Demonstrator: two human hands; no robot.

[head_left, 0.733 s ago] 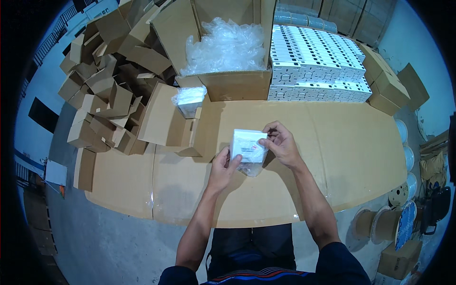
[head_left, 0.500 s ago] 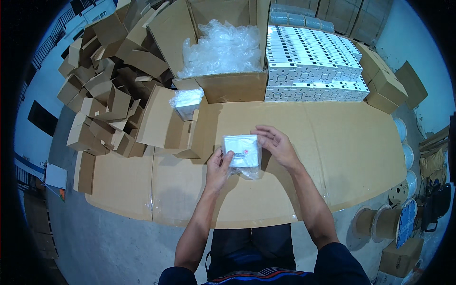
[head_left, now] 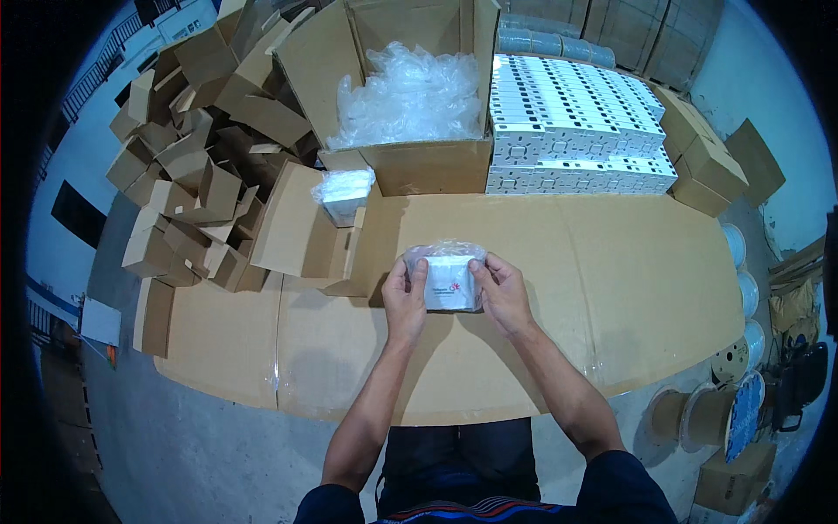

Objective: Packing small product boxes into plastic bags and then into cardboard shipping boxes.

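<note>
Big cardboard-covered bench (head_left: 611,288) under me, spread wide from edge to edge. At its far side sits a large open carton (head_left: 410,166) stuffed with crinkled clear plastic bags (head_left: 410,92), and just right of it a tight block of stacked white boxes (head_left: 576,131), rows deep. Off to my left, a loose heap of folded brown cartons (head_left: 188,192) spills beside the bench. Nearer in, one small open carton (head_left: 305,231) lies on the bench with a plastic-wrapped white bundle (head_left: 343,194) sitting in it.

Now the centre: I have a small white box (head_left: 445,281) in a clear plastic bag, held just above the bench, well this side of the big carton. My left hand (head_left: 403,301) is closed on its left edge, thumb on top, fingers wrapped underneath. My right hand (head_left: 499,293) is clamped on the right edge the same way, thumb pressing across the top face. The loose bag plastic bunches up along the far edge of the box.
</note>
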